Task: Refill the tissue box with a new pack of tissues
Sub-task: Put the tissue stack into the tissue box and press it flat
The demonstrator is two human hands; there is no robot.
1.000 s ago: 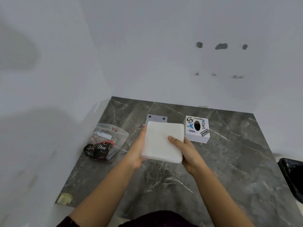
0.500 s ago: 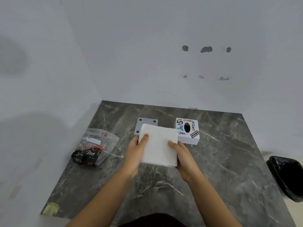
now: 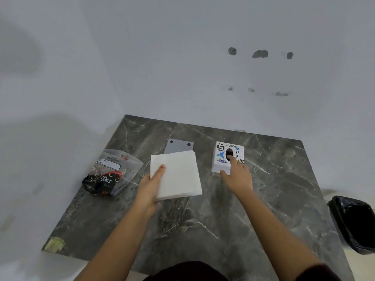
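Note:
My left hand [image 3: 151, 186] grips a white stack of tissues [image 3: 176, 175] by its left edge, thumb on top, just above the dark marble table [image 3: 203, 220]. Behind the stack lies a flat grey plate [image 3: 179, 146] with two dark dots. To the right stands a small white tissue box [image 3: 222, 159] covered in stickers, with a dark oval hole on top. My right hand [image 3: 237, 177] rests on the box's near side, index finger at the hole and thumb against the front face.
An opened clear tissue wrapper [image 3: 110, 173] with dark "Dove" print lies at the table's left. A black-lined bin [image 3: 355, 222] stands on the floor at the right. White walls close the back and left side.
My right hand let go of the tissue stack and moved right onto the tissue box. The left hand alone now holds the stack, a little further left.

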